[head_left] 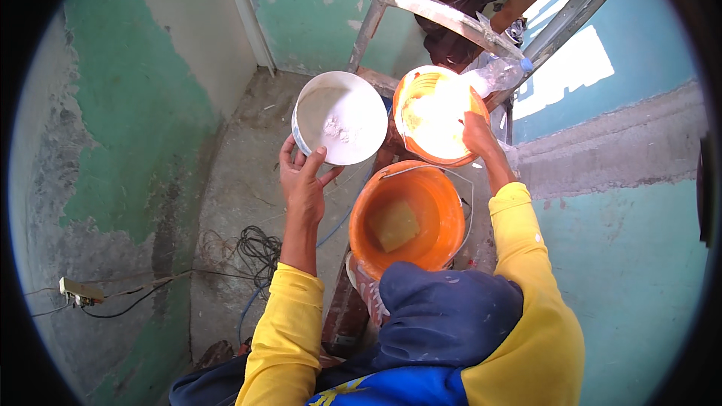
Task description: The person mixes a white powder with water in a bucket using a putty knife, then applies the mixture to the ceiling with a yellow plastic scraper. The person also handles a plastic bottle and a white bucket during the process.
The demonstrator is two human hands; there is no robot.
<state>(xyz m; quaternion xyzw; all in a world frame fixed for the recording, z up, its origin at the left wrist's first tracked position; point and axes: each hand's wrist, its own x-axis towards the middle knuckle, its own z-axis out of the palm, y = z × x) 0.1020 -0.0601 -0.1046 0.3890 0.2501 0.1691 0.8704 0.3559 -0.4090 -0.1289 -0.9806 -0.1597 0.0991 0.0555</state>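
Both hands are held apart. White tub (364, 116), at eleven o'clock from the lower orange bucket (444, 219), is gripped at seven by the left hand (302, 184); blue side markings are unreadable. The upper orange bucket (410, 105), between twelve and one, is touched at four by the right hand (481, 137), its grip untellable through glare. Floor (244, 158) separates tub from green wall (135, 90) at nine.

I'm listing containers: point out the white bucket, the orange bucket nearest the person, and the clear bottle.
White bucket (317, 107): head view, left inner wall.
Nearest orange bucket (444, 215): head view, right inner wall.
Clear bottle (497, 74): head view, its body.
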